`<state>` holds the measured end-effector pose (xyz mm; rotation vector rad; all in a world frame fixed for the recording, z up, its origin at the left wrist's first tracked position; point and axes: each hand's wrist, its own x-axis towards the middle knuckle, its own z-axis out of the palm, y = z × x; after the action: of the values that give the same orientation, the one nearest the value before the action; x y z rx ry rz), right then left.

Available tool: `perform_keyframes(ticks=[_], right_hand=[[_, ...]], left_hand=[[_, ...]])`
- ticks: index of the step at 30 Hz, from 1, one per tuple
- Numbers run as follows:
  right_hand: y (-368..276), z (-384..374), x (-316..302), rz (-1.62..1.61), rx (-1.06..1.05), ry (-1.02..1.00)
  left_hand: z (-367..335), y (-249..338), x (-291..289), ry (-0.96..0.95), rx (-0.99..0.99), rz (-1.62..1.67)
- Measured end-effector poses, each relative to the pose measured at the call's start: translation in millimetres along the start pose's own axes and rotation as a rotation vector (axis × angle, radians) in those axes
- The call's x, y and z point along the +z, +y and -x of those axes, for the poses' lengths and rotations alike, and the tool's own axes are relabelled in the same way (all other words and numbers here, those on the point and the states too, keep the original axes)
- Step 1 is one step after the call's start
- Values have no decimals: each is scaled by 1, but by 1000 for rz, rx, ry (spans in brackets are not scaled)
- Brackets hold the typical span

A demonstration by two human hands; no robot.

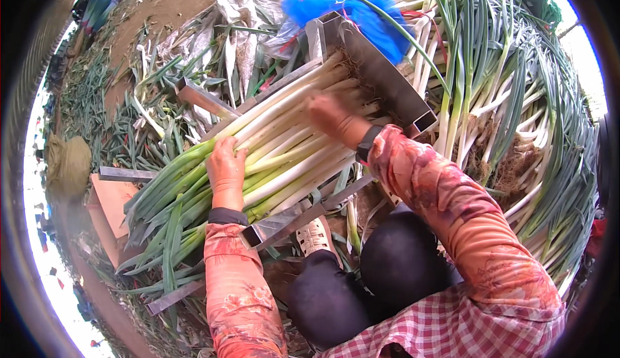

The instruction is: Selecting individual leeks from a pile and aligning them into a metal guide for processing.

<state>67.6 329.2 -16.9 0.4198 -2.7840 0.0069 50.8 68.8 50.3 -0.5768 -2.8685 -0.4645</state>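
Note:
A thick row of green onions (pixel 290 135) lies slantwise across a metal frame (pixel 284 222). Their roots point to an upright metal plate (pixel 381 67) at the far right end, and the green leaves (pixel 171 206) hang over the left end. My left hand (pixel 227 167) is closed over the stalks where white turns to green. Over the white ends near the roots is my right hand (pixel 336 119), smeared by motion. Its fingers do not show clearly, nor whether they hold a stalk.
A big heap of green onions (pixel 510 100) fills the right side. Blue netting (pixel 352 12) lies behind the plate, with white plastic sacks (pixel 242 29) to its left. Leaf scraps litter the ground at left, near a brown cardboard piece (pixel 106 213). My knees (pixel 400 248) are close below the frame.

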Motion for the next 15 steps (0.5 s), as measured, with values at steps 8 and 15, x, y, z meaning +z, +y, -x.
perform_keyframes(ticks=[8,15], right_hand=[[-5,22,-42,-445,334,136],[-17,0,-12,-325,82,118]], left_hand=[[7,-6,2,25,-31,28],[12,-20,8,41,-16,67]])
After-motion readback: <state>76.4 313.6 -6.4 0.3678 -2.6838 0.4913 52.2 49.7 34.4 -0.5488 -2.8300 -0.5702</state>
